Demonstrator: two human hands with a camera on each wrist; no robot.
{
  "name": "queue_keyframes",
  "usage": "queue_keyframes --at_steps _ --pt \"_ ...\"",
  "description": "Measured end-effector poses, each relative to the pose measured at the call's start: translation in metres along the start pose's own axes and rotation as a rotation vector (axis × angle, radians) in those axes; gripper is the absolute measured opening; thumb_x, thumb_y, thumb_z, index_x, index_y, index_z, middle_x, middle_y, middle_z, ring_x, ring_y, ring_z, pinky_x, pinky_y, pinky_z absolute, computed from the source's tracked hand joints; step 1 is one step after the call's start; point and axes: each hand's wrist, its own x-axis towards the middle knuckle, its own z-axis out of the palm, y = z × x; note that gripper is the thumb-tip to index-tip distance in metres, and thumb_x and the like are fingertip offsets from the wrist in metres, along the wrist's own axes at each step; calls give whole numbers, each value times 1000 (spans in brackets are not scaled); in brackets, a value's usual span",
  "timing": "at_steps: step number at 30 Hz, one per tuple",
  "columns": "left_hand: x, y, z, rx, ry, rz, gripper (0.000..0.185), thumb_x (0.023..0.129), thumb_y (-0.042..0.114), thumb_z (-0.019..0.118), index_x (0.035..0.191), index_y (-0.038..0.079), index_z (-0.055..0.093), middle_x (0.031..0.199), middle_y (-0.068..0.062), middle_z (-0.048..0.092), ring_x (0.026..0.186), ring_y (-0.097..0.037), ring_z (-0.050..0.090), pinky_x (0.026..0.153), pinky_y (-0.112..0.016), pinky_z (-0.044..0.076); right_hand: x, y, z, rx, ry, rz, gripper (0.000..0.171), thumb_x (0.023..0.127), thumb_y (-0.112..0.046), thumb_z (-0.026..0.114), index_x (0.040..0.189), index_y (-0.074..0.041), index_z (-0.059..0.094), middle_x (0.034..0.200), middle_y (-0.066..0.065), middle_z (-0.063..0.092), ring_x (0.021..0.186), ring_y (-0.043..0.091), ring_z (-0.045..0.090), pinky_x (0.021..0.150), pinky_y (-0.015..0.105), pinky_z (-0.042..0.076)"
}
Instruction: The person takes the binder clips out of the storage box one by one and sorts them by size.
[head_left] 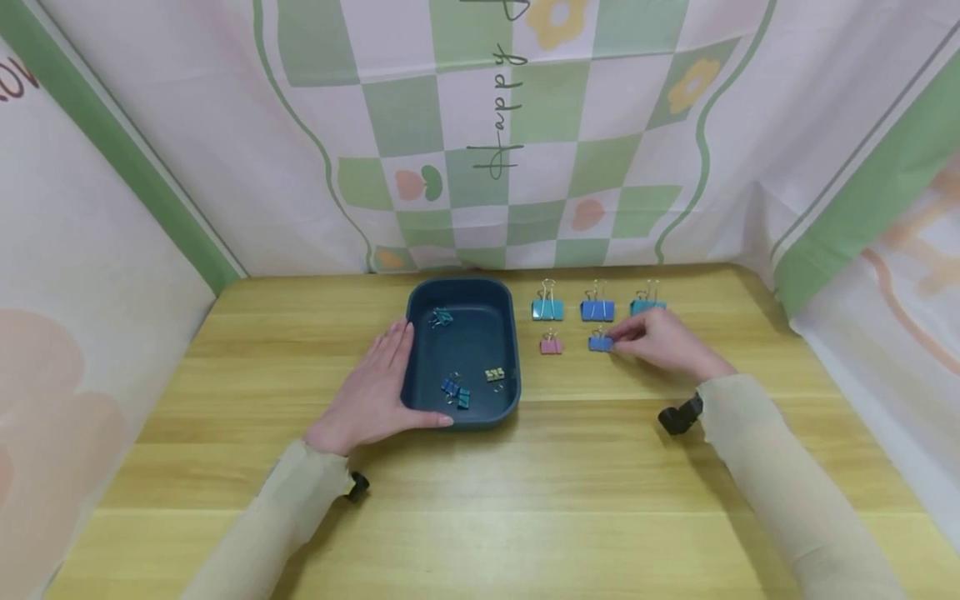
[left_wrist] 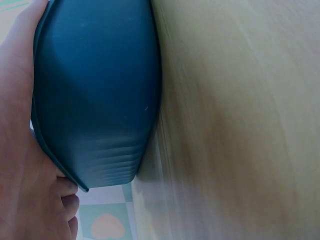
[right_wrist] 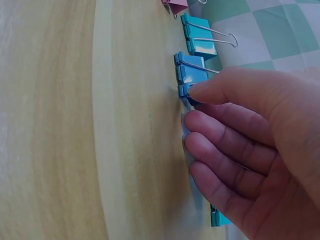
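Observation:
A dark teal tray (head_left: 513,333) (left_wrist: 95,90) sits mid-table. My left hand (head_left: 382,379) (left_wrist: 20,150) lies flat against its left wall, fingers straight, thumb along the front wall. To the right, my right hand (head_left: 621,339) (right_wrist: 200,107) pinches a small blue binder clip (head_left: 599,342) (right_wrist: 184,92) on the table, thumb on top of it. Beside it lie a small pink clip (head_left: 551,345) (right_wrist: 175,5) and, in a row behind, a teal clip (head_left: 547,308) (right_wrist: 197,40), a blue clip (head_left: 597,310) (right_wrist: 189,72) and another teal clip (head_left: 647,305) (right_wrist: 217,218).
In the tray lie a teal clip (head_left: 441,317), two small blue and teal clips (head_left: 455,392) and a yellow one (head_left: 494,374). The wooden table (head_left: 525,500) is walled by patterned cloth at the back and both sides.

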Motion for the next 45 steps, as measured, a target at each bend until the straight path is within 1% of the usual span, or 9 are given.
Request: queue_keyframes --at_steps 11,16,21,30,33,36,39,43,45 --pt "-1 1 -1 3 -6 -11 144 66 99 48 163 5 -1 170 -10 -5 154 -18 -7 123 -38 4 -8 -13 -11 24 51 36 42 94 -25 76 127 1 69 111 12 72 99 26 67 88 44 56" --pt "0 0 0 0 -6 -10 143 66 99 48 163 5 -1 170 -10 -5 154 -18 -7 123 -38 4 -8 -29 -23 -1 133 -32 44 93 -26 77 126 2 69 113 17 72 99 31 69 88 47 56" --pt "-1 0 -1 -7 -9 -11 143 66 99 48 163 6 -2 170 -10 -5 154 -18 -7 123 -39 4 -9 -51 -32 -13 177 -74 42 92 -30 79 125 -6 73 120 14 72 111 35 67 93 54 54" --pt "0 -1 -1 -4 -2 -3 143 67 99 48 163 5 -2 170 -10 -5 154 -18 -6 123 -39 4 -13 -97 -30 -65 170 -148 46 90 -33 81 129 -10 72 125 9 70 120 33 62 97 53 50" --pt "0 -1 0 -1 0 1 143 67 99 49 163 5 -2 170 -10 -5 154 -19 -6 123 -39 5 -11 -109 -25 -76 162 -200 47 89 -29 83 129 -10 71 126 9 70 83 24 69 80 42 53" --pt "-1 -1 -1 0 1 3 143 67 99 48 163 5 -2 169 -10 -5 154 -19 -6 123 -39 5 -7 -122 -20 -99 162 -270 47 88 -27 83 130 -9 71 125 9 70 47 13 48 59 32 44" --pt "-1 -1 -1 -4 1 3 143 68 98 49 163 5 -2 169 -10 -5 154 -19 -6 123 -39 5 0 -136 -18 -100 163 -326 47 87 -26 84 130 -11 71 125 9 70 37 14 32 53 32 42" --pt "-1 -1 -1 -6 6 5 143 68 98 50 163 4 -1 169 -11 -4 154 -19 -6 123 -39 5 14 -154 -16 -89 147 -371 51 85 -26 86 132 -12 70 127 7 69 73 20 69 79 38 56" --pt "-1 -1 -1 -7 9 9 143 68 98 50 162 4 -1 169 -11 -4 154 -20 -5 124 -39 5 23 -163 -13 -80 122 -387 55 85 -25 86 134 -10 68 130 7 68 106 24 68 95 43 53"
